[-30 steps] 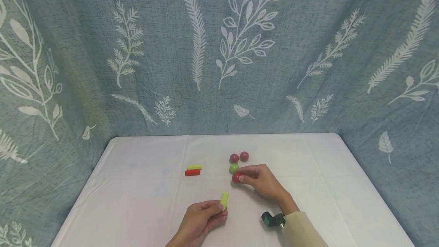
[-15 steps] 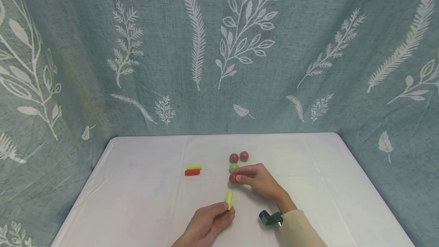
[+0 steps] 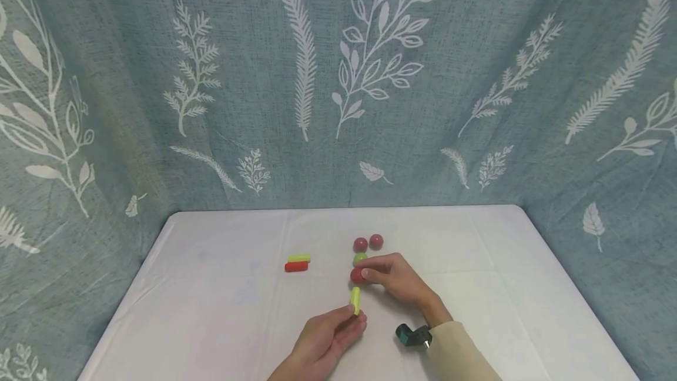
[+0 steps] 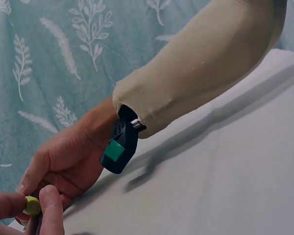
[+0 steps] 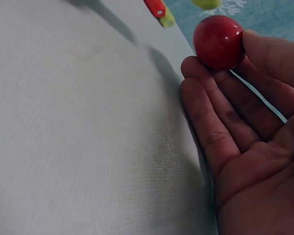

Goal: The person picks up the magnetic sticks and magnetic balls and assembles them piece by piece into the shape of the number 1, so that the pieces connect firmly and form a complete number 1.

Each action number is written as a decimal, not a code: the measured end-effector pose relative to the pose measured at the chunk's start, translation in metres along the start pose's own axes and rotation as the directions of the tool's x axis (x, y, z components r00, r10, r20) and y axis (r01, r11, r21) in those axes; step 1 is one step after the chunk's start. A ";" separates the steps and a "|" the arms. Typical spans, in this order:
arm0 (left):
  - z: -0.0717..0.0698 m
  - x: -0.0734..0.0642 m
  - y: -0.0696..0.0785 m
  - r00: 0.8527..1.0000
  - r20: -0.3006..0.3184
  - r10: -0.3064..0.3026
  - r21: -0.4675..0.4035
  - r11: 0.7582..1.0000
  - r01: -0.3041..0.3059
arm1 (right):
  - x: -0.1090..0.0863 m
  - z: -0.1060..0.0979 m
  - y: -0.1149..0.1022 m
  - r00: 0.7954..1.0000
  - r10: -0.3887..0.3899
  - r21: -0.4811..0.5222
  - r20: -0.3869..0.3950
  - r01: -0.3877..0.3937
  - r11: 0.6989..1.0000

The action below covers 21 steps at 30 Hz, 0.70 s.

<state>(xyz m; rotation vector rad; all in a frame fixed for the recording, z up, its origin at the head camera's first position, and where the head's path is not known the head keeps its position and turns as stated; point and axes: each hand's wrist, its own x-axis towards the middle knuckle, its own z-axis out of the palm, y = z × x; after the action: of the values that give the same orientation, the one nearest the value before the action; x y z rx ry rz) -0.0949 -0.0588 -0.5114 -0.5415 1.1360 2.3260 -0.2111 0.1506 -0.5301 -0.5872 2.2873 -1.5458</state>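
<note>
Between thumb and fingers, my left hand (image 3: 327,341) pinches a short yellow-green stick (image 3: 355,298), its far end pointing at a red ball. My right hand (image 3: 399,280) holds that glossy red ball (image 3: 357,276) with thumb and fingertips, as the right wrist view also shows of the ball (image 5: 217,42). Stick and ball sit close together in the head view. Just beyond the held ball is a green ball (image 3: 359,258), partly covered by the right fingers. In the left wrist view the round end of the stick (image 4: 33,206) shows between the left fingers.
Two dark red balls (image 3: 361,244) lie behind the green one. To the left, a red stick (image 3: 297,266) lies against a yellow one (image 3: 300,258). A white cloth covers the table (image 3: 211,298); a leaf-patterned curtain (image 3: 328,169) hangs behind. A dark device (image 3: 412,335) sits at the right wrist.
My left hand has moved right and forward with the yellow-green stick, bringing it near the red ball. The right hand has shifted slightly left with its ball.
</note>
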 end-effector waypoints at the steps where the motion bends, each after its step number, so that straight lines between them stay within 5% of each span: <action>1: 0.001 0.001 0.000 1.000 -0.002 0.001 -0.002 1.000 -0.001 | 0.000 0.000 0.000 1.000 0.001 0.005 0.000 -0.001 1.000; 14: 0.005 0.006 0.003 0.999 -0.040 0.017 -0.032 0.999 -0.018 | -0.001 0.002 -0.004 1.000 0.018 0.011 0.014 -0.018 1.000; 21: 0.004 0.007 0.000 0.999 -0.002 0.039 -0.030 0.999 -0.039 | -0.002 0.003 -0.003 1.000 0.018 0.047 0.019 -0.019 0.999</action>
<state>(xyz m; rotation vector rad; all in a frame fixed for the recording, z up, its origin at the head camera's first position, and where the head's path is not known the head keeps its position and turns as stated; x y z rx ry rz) -0.1007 -0.0541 -0.5128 -0.5361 1.1228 2.3800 -0.2075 0.1488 -0.5285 -0.5642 2.2296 -1.5749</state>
